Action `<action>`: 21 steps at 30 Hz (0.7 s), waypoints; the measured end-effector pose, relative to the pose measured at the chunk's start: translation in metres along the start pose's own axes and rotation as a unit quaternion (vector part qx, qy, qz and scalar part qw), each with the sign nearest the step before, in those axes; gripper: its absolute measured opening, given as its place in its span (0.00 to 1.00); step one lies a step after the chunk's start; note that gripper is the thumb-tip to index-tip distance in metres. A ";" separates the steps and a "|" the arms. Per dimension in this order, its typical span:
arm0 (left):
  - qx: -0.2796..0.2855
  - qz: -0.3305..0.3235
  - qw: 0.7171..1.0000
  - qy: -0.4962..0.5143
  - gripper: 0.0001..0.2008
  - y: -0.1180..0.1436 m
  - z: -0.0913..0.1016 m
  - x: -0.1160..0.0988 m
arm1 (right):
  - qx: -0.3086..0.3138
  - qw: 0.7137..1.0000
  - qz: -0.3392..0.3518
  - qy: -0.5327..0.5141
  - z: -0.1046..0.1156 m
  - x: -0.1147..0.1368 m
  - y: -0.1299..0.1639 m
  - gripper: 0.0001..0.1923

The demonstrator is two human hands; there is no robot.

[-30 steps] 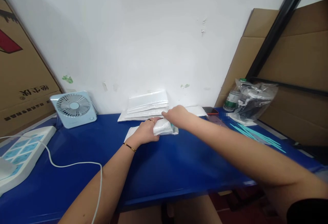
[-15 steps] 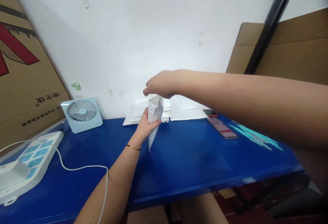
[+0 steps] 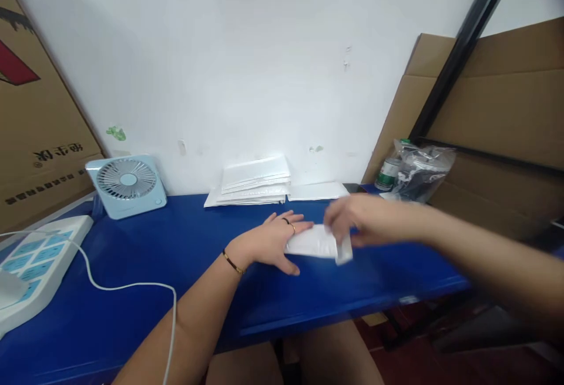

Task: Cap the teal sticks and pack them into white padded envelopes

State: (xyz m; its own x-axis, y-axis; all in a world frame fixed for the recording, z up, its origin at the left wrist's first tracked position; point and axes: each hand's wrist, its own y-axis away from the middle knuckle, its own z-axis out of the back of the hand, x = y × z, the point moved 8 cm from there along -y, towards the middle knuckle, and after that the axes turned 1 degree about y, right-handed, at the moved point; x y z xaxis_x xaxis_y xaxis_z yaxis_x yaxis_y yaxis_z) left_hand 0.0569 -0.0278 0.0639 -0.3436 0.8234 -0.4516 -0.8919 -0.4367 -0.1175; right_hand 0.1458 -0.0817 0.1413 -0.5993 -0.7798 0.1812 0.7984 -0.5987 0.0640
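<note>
Nearest, at the left edge: a white power strip [image 3: 33,258] on the blue bench [image 3: 335,291], its white cable [image 3: 127,286] looping across the surface and off the front edge.

Mid-bench: a white padded mailer [image 3: 315,244] lying flat between both hands. Left hand [image 3: 273,243], with a ring and a gold bracelet at the wrist, spread flat with fingers splayed, palm down, pressing on the mailer's left end; grip open, nothing clasped. Right hand [image 3: 352,223], blurred, over the mailer's right end, fingers curled down onto the folded edge there; seems pinched on that edge, though cannot tell for certain through the blur.

Farther back, against the white wall: a stack of white mailers [image 3: 253,182], well apart from the hands, with one more flat white envelope [image 3: 317,191] just beside it to the right. Left of the stack, a small pale-blue desk fan [image 3: 126,185], upright, facing forward.

Far right corner: a clear plastic bag [image 3: 423,167] of dark items, a green-labelled bottle [image 3: 388,173] just beside it, leaning cardboard sheets [image 3: 497,114] behind.
</note>
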 end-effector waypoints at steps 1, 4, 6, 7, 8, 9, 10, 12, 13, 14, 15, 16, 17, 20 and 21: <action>0.021 0.003 1.000 -0.018 0.50 0.002 -0.007 -0.006 | -0.013 1.000 0.017 -0.011 -0.023 0.006 0.011 0.08; 0.011 0.006 1.000 -0.007 0.48 0.018 -0.018 -0.027 | -0.081 0.996 0.044 -0.018 -0.086 0.028 0.030 0.07; -0.031 0.019 0.999 0.026 0.41 0.039 -0.022 -0.040 | -0.142 0.989 0.039 -0.005 -0.117 0.039 0.031 0.06; -0.056 0.036 0.997 0.039 0.37 0.051 -0.026 -0.045 | -0.168 0.985 0.027 -0.001 -0.127 0.043 0.030 0.07; -0.079 0.061 0.994 0.051 0.33 0.063 -0.031 -0.048 | -0.202 0.979 0.015 -0.009 -0.133 0.044 0.029 0.07; -0.093 0.087 0.990 0.060 0.30 0.074 -0.037 -0.051 | -0.228 0.973 -0.002 -0.029 -0.137 0.044 0.027 0.07; -0.108 0.107 0.986 0.065 0.28 0.083 -0.044 -0.054 | -0.247 0.967 -0.016 -0.058 -0.138 0.042 0.026 0.07; -0.153 0.137 0.976 0.072 0.25 0.098 -0.056 -0.058 | -0.254 0.958 -0.029 -0.133 -0.138 0.037 0.023 0.06; -0.176 0.149 0.970 0.077 0.20 0.103 -0.061 -0.058 | -0.248 0.953 -0.029 -0.171 -0.137 0.035 0.022 0.06; -0.197 0.161 0.963 0.084 0.13 0.106 -0.065 -0.058 | -0.239 0.949 -0.026 -0.204 -0.135 0.033 0.021 0.05; -0.215 0.173 0.957 0.091 0.07 0.109 -0.069 -0.056 | -0.233 0.944 -0.026 -0.230 -0.133 0.030 0.022 0.05; -0.229 0.184 0.951 0.097 0.05 0.110 -0.072 -0.054 | -0.231 0.940 -0.031 -0.250 -0.132 0.027 0.023 0.04; -0.241 0.195 0.946 0.099 0.06 0.111 -0.075 -0.052 | -0.233 0.936 -0.043 -0.262 -0.132 0.023 0.024 0.04; -0.274 0.226 0.931 0.079 0.03 0.113 -0.078 -0.045 | -0.263 0.924 -0.098 -0.259 -0.134 0.011 0.030 0.03; -0.286 0.235 0.927 0.066 0.05 0.113 -0.077 -0.044 | -0.276 0.922 -0.112 -0.248 -0.135 0.009 0.032 0.04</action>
State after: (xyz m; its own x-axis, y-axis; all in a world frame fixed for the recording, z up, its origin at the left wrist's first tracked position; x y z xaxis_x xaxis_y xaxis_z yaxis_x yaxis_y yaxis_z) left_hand -0.0060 -0.1414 0.0028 -0.5817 0.4594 -0.6713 -0.3391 -0.8870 -0.3133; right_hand 0.1577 -0.1324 0.0122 -0.5345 -0.5279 0.6600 0.4244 -0.8430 -0.3306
